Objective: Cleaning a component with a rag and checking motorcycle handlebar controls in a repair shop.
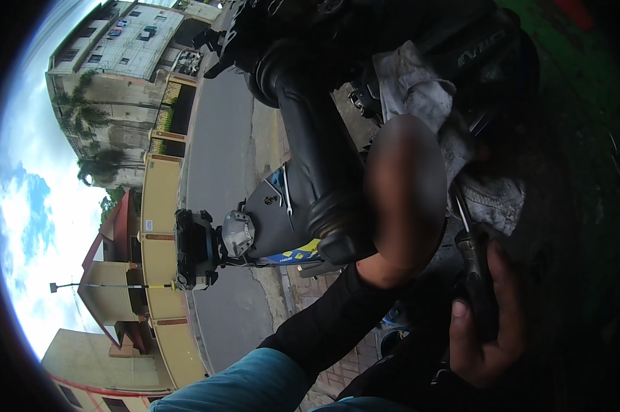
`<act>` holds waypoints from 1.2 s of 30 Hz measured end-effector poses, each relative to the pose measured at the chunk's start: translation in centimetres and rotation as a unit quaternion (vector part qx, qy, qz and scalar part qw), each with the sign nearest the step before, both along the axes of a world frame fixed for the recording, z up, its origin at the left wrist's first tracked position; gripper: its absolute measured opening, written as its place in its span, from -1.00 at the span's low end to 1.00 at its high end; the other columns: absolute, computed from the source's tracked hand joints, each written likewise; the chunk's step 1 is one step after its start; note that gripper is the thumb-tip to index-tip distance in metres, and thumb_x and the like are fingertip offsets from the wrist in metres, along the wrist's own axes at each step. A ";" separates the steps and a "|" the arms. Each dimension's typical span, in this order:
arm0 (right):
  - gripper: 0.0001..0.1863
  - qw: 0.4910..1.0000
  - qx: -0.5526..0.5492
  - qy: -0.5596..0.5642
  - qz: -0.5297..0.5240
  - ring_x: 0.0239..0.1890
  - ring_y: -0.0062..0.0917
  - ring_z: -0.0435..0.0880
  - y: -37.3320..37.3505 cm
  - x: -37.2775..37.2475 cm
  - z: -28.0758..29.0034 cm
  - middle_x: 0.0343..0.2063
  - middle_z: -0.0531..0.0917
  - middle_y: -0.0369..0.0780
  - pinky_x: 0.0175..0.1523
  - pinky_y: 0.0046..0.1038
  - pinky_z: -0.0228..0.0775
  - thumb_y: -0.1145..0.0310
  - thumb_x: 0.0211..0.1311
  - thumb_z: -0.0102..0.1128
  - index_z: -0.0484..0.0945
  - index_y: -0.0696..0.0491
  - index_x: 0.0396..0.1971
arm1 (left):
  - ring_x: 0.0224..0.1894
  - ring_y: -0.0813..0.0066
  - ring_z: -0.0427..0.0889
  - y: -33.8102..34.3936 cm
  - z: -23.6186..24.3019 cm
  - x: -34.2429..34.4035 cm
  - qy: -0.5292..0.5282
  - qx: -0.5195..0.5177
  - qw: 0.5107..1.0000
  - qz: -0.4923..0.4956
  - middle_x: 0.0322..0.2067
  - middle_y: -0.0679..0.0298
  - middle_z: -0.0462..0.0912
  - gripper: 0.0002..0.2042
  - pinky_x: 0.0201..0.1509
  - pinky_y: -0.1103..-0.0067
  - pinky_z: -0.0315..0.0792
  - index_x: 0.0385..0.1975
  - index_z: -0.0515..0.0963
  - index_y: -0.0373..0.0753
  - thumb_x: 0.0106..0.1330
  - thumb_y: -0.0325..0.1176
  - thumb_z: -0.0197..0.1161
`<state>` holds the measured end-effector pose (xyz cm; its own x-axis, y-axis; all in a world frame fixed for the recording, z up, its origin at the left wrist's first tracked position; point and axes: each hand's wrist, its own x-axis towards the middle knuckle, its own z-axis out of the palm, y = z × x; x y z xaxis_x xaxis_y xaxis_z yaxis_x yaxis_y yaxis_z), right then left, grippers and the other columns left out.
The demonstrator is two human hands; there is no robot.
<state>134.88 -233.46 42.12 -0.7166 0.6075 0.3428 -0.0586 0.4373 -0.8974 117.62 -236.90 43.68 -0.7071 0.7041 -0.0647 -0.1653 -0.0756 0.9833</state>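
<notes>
"Right hand (492, 353): what grip?"
"Thumb and fingers wrapped around a black-handled tool (476, 275); its shaft points up-left from the grip, beside a stained cloth (495, 202)."
"Progress?"
"Judged under way: tool in hand, no finished result visible. Remainder undeterminable."
"Obscured?"
"Left hand (399, 199), up-left of the grip, blurred; hold cannot be told. Shaft's tip unclear; surroundings rightward too dark."

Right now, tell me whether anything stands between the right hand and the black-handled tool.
Nothing visible does: the right hand holds the black-handled tool directly. The stained pale cloth is beside its metal shaft, not in between.
</notes>
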 end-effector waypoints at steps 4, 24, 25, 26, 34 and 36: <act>-0.43 0.999 0.014 -0.037 0.029 -0.09 -0.23 0.63 2.4 -0.9 5.0 -0.04 0.59 0.08 -0.01 -0.32 0.47 0.46 0.10 0.13 0.40 0.32 0.17 | 0.07 0.33 0.54 0.3 0.9 -0.4 0.012 0.123 0.990 -0.069 -0.05 0.12 0.57 -0.46 0.15 0.43 0.45 0.17 0.32 -0.24 0.49 0.10 -0.22; -0.42 0.974 0.160 -0.157 0.034 -0.46 -0.27 0.60 5.3 -6.1 13.7 -0.42 0.51 -0.12 -0.38 -0.27 0.45 0.40 0.19 0.24 0.39 0.08 0.26 | 0.15 0.36 0.45 -4.0 8.4 1.4 -0.184 0.106 0.970 0.118 0.11 0.15 0.45 -0.41 0.23 0.37 0.31 0.21 0.27 -0.31 0.40 0.07 0.04; -0.43 0.970 0.161 -0.178 0.033 -0.47 -0.27 0.59 5.4 -6.2 14.3 -0.42 0.51 -0.12 -0.39 -0.27 0.45 0.38 0.21 0.22 0.39 0.08 0.25 | 0.20 0.34 0.42 -4.0 9.4 1.6 -0.161 0.039 0.981 0.097 0.14 0.13 0.45 -0.38 0.30 0.37 0.25 0.22 0.27 -0.30 0.41 0.13 -0.03; -0.44 0.970 0.163 -0.176 0.037 -0.50 -0.26 0.59 5.5 -6.2 14.5 -0.44 0.51 -0.11 -0.39 -0.26 0.45 0.37 0.22 0.21 0.40 0.08 0.25 | 0.11 0.42 0.46 -3.3 10.3 1.7 -0.198 0.046 0.976 0.082 0.04 0.16 0.50 -0.48 0.19 0.43 0.33 0.15 0.31 -0.32 0.44 0.02 0.02; -0.50 0.971 0.158 -0.176 0.033 -0.45 -0.18 0.63 5.1 -7.7 15.8 -0.38 0.56 -0.08 -0.35 -0.22 0.49 0.38 0.26 0.15 0.42 0.12 0.21 | -0.15 0.56 0.56 -0.7 10.3 1.2 -0.195 0.069 0.971 0.119 -0.17 0.26 0.56 -0.71 -0.03 0.59 0.46 0.08 0.30 -0.31 0.41 -0.44 0.08; -0.55 0.969 0.147 -0.196 0.019 -0.35 -0.14 0.64 4.3 -8.5 16.8 -0.32 0.60 -0.03 -0.25 -0.22 0.48 0.45 0.27 0.11 0.46 0.14 0.17 | -0.13 0.57 0.55 -1.2 9.7 1.2 -0.189 0.070 0.974 0.103 -0.15 0.26 0.55 -0.68 -0.02 0.59 0.46 0.12 0.28 -0.32 0.42 -0.44 0.08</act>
<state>126.39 -229.14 58.95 -0.8461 0.4961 0.1947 0.2406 0.6815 -0.6911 118.77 -238.09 53.40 -0.7784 0.5704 -0.2622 -0.4810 -0.2736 0.8329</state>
